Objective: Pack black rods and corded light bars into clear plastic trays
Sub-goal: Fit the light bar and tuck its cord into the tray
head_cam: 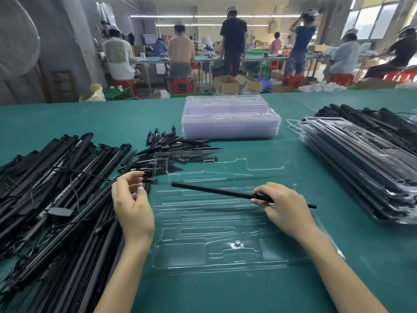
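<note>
With the right hand [281, 205] pinching a black rod [216, 191] above the clear tray [225, 256] mid-table and the left hand [132, 201] loosely curled, apparently empty, at the light bars' [56, 188] edge, the person should align the rod with a long groove before pressing.

two hands are in view, the left hand [133, 206] and the right hand [284, 204]. one black rod [212, 190] is held. one open clear tray [216, 222] lies flat. one stack of empty trays [230, 118], one stack of filled trays [361, 168]. the piled light bars [56, 188] and spikes [171, 147] are too many to count.
</note>
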Demonstrator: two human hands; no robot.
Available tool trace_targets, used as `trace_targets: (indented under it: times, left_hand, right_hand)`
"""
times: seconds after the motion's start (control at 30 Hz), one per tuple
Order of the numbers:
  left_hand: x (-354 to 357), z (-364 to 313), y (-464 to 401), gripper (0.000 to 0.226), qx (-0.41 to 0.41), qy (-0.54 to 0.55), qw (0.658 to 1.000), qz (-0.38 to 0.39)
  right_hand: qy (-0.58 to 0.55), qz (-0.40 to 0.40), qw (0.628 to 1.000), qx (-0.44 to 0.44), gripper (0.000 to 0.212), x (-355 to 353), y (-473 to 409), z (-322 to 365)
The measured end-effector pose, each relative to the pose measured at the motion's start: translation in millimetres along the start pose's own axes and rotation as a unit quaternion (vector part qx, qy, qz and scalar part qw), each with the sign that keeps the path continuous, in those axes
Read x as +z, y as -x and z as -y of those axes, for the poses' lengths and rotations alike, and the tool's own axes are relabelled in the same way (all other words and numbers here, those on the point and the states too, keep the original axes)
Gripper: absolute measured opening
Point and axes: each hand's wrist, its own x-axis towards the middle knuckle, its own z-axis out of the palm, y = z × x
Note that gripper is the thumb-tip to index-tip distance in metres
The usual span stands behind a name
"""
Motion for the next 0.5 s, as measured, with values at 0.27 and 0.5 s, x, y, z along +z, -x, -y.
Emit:
trace_targets:
  times: [0.27, 0.5]
  left_hand:
    - [0.1, 5.5, -4.7, 0.023, -0.094, 0.063, 0.993, -0.033]
    - [1.2, 10.3, -2.8, 0.020, -0.039, 0.005, 0.998, 0.059]
  right_hand:
    - [-0.009, 0.019, 1.000, 0.004, 0.011, 0.2, -0.5, 2.4]
    - [-0.019, -0.004, 0.999, 0.036, 0.010, 3.6, -1.3, -0.7]
